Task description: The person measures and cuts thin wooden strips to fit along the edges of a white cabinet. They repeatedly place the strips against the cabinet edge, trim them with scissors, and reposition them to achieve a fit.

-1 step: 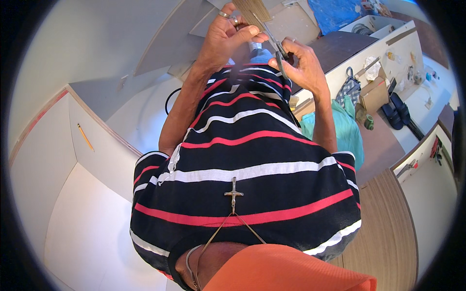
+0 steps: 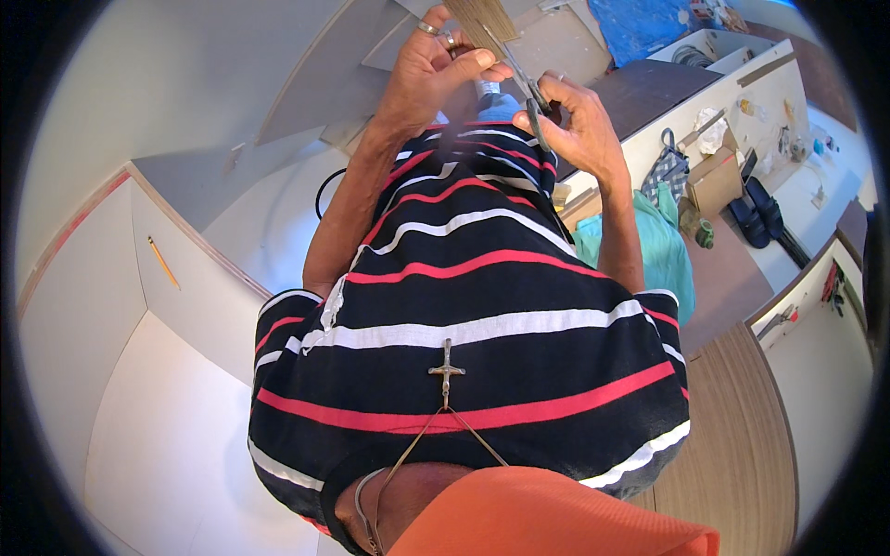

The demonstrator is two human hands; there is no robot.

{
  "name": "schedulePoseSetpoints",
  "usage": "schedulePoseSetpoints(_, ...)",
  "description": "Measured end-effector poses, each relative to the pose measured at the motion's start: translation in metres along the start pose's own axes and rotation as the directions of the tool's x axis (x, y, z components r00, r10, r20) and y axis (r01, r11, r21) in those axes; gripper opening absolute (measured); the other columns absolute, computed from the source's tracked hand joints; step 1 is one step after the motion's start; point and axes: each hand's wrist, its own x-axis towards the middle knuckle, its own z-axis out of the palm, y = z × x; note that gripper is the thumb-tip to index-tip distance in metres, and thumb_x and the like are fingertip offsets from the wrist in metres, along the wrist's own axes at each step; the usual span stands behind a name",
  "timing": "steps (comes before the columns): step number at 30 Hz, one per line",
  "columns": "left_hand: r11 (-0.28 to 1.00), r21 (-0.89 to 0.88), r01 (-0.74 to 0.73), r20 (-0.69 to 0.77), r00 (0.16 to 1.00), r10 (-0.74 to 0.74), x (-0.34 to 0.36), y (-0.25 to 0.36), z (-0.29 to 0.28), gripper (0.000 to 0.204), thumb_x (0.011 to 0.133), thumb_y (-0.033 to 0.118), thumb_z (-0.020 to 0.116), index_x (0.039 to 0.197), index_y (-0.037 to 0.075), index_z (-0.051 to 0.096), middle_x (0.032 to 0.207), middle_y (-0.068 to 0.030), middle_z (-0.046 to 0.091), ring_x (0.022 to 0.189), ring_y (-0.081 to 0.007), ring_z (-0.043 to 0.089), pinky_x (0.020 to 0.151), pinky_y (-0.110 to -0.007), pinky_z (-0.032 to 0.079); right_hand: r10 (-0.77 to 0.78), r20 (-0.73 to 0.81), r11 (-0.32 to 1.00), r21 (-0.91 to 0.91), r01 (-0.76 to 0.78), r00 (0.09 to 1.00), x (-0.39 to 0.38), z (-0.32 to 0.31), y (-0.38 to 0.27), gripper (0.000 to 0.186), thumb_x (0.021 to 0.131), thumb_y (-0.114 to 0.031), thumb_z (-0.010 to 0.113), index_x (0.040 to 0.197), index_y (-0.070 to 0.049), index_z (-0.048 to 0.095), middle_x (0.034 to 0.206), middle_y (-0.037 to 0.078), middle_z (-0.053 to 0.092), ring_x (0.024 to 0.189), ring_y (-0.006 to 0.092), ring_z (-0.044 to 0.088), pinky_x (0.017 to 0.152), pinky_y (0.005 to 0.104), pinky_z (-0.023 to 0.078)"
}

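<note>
At the top of the view, my left hand (image 2: 422,83), with rings on its fingers, grips a wood-grain strip (image 2: 482,18) between thumb and fingers. My right hand (image 2: 586,125) is closed around the dark handles of a pair of scissors (image 2: 526,83). The scissor blades point up and left and lie against the strip, close to my left fingertips. Whether the blades are parted cannot be made out. The strip's upper end runs out of the picture.
A yellow pencil (image 2: 164,263) lies on a white panel at left. To the right are a green cloth (image 2: 666,255), black sandals (image 2: 756,215), a cardboard piece (image 2: 714,185) and a white tray (image 2: 718,46) with coiled wire. A blue sheet (image 2: 640,28) lies at the back. A wood-grain panel (image 2: 732,435) is at lower right.
</note>
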Motion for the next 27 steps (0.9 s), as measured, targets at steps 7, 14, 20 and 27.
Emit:
schedulePoseSetpoints(7, 0.999, -0.043, -0.018, 0.018, 1.0, 0.019, 0.005, -0.001, -0.001, 0.05, 0.096, -0.006, 0.06, 0.142, 0.007, 0.047, 0.111, -0.0106, 0.071, 0.095, -0.017, 0.071, 0.085, -0.031, 0.059, -0.043, -0.024, 0.999, 0.032, 0.043, 0.999, 0.002, -0.002, 0.002, 0.043, 0.084, -0.031, 0.08, 0.076, 0.0, 0.05, 0.071, 0.006, 0.04, 0.061, 0.0163, 0.038, 0.056, 0.0338, 0.031)
schedulePoseSetpoints(14, 0.999, -0.044, -0.018, -0.005, 1.0, 0.018, 0.008, -0.002, -0.004, 0.048, 0.096, -0.004, 0.061, 0.141, 0.007, 0.048, 0.111, -0.0103, 0.071, 0.095, -0.0176, 0.071, 0.086, -0.031, 0.059, -0.055, -0.033, 0.998, 0.038, 0.056, 0.998, 0.006, -0.001, 0.006, 0.043, 0.085, -0.031, 0.079, 0.077, 0.0, 0.051, 0.071, 0.006, 0.04, 0.062, 0.0164, 0.039, 0.057, 0.0339, 0.031)
schedulePoseSetpoints(20, 1.0, 0.01, -0.012, 0.039, 0.999, 0.011, 0.009, -0.004, -0.01, 0.041, 0.097, -0.003, 0.062, 0.135, 0.004, 0.05, 0.11, -0.0094, 0.07, 0.096, -0.0175, 0.071, 0.088, -0.032, 0.059, -0.032, 0.008, 0.999, 0.035, 0.032, 0.999, 0.011, -0.001, 0.005, 0.042, 0.085, -0.031, 0.078, 0.077, -0.001, 0.052, 0.07, 0.005, 0.041, 0.063, 0.0161, 0.04, 0.058, 0.0333, 0.032)
schedulePoseSetpoints(27, 0.999, -0.016, 0.048, 0.001, 0.999, -0.048, 0.008, -0.003, -0.008, 0.037, 0.098, -0.003, 0.061, 0.133, 0.002, 0.051, 0.109, -0.0088, 0.07, 0.098, -0.0169, 0.07, 0.088, -0.032, 0.058, -0.036, 0.002, 0.998, 0.057, 0.036, 0.999, 0.013, -0.003, 0.007, 0.043, 0.084, -0.032, 0.079, 0.076, -0.001, 0.051, 0.07, 0.004, 0.041, 0.062, 0.0153, 0.04, 0.057, 0.0335, 0.03)
